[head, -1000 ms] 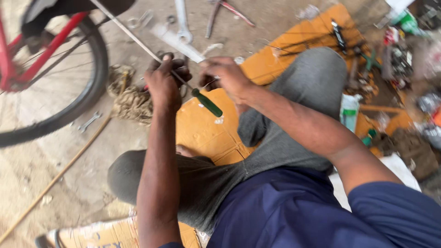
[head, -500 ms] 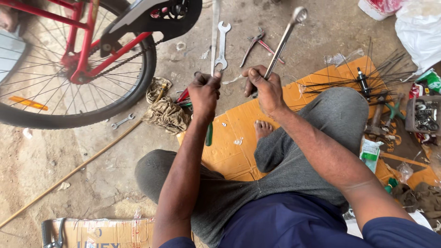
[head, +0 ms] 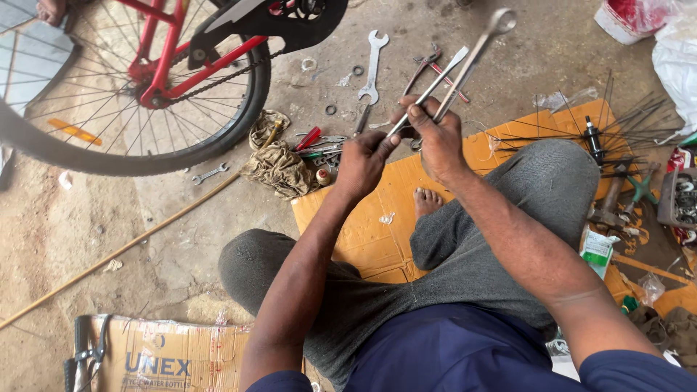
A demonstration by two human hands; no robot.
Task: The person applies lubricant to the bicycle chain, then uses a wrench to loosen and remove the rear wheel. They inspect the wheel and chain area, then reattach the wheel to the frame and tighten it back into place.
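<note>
My right hand (head: 438, 141) is closed around a pair of long thin metal pieces (head: 472, 54): a rod with a ring-shaped end and a flat strip. They slant up to the right, above the floor. My left hand (head: 361, 163) sits just left of it and pinches the lower end of the same pieces with thumb and fingers. Both hands hover over an orange cardboard sheet (head: 363, 232), on which I sit cross-legged in grey trousers with a bare foot (head: 428, 199) showing.
A red bicycle frame (head: 167, 51) and its rear wheel (head: 145, 156) stand at upper left. On the floor lie an open-end wrench (head: 372, 65), pliers (head: 435, 69), a dirty rag (head: 279, 167), a small wrench (head: 210, 173) and a long stick (head: 123, 247). Several spokes (head: 617, 131) lie to the right, a cardboard box (head: 160, 352) bottom left.
A second ago my hands worked with a green-handled screwdriver; now they hold the long metal pieces, raised higher. The view has tilted so the wheel and floor tools show more.
</note>
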